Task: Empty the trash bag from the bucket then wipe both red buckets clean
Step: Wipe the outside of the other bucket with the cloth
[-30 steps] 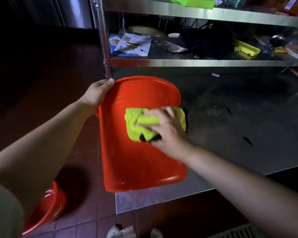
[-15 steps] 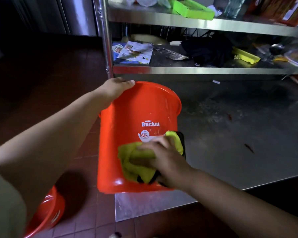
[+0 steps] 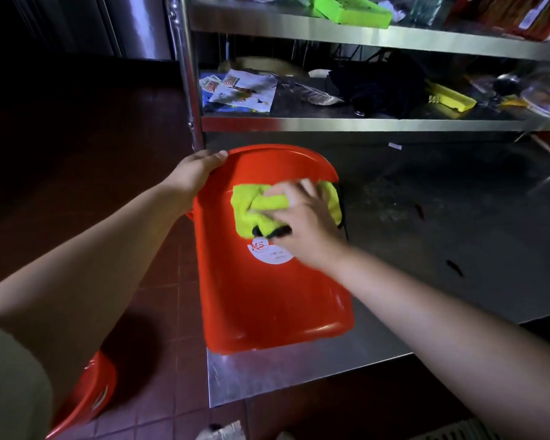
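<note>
A red bucket (image 3: 261, 296) leans on the corner of a steel table (image 3: 299, 373), its outer wall with a white round label facing me. My left hand (image 3: 194, 173) grips its far rim at the upper left. My right hand (image 3: 302, 217) presses a yellow-green cloth (image 3: 251, 208) flat against the wall, just above the label, near the rim. A second red bucket (image 3: 89, 395) stands on the floor at the lower left, partly hidden by my left arm.
A steel shelf rack (image 3: 362, 125) rises behind the table, with papers (image 3: 238, 90), a black bundle (image 3: 375, 84) and yellow and green trays on it. Its upright post (image 3: 188, 74) stands right by my left hand. Red floor tiles (image 3: 159, 312) lie to the left.
My right hand has slid the cloth from the bucket's lower wall up towards the rim, uncovering the label. The bucket has tipped back and my left hand stays on the rim.
</note>
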`<state>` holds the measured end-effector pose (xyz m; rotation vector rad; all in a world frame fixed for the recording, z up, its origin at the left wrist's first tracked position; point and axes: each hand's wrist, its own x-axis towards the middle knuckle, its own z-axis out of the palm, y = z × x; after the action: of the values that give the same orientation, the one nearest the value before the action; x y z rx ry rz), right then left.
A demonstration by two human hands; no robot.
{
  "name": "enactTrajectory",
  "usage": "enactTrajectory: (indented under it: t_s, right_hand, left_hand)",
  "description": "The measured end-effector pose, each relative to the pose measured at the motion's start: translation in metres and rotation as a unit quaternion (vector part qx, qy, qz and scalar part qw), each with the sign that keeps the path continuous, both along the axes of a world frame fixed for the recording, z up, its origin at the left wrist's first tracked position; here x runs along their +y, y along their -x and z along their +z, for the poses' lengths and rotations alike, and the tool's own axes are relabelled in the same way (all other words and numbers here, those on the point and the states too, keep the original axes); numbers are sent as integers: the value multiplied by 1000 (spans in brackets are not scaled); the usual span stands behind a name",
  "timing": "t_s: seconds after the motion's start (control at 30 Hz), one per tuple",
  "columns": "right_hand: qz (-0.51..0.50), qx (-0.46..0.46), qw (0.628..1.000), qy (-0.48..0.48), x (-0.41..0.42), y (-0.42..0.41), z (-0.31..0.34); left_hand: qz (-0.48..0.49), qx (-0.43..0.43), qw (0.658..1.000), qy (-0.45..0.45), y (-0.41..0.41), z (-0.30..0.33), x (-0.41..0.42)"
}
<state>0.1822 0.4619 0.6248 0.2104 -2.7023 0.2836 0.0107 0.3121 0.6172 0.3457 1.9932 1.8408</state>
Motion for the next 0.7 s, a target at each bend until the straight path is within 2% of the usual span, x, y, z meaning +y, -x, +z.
enactTrajectory:
  t_s: [0.23, 0.4, 0.5, 0.7]
  right_hand:
    - [146, -44, 988, 23, -17, -118, -37]
    - [182, -31, 983, -3, 1, -99, -33]
    - [140, -10, 990, 3, 13, -52, -20]
    - [-34, 37, 998, 27, 41, 52, 9]
  left_hand:
    - [-15, 20, 1000, 9, -2, -1, -19]
    - [-24, -20, 999, 1, 1, 1, -14]
    - [-30, -31, 999, 14, 5, 0, -9]
    - [-20, -64, 998, 10, 6, 1, -6]
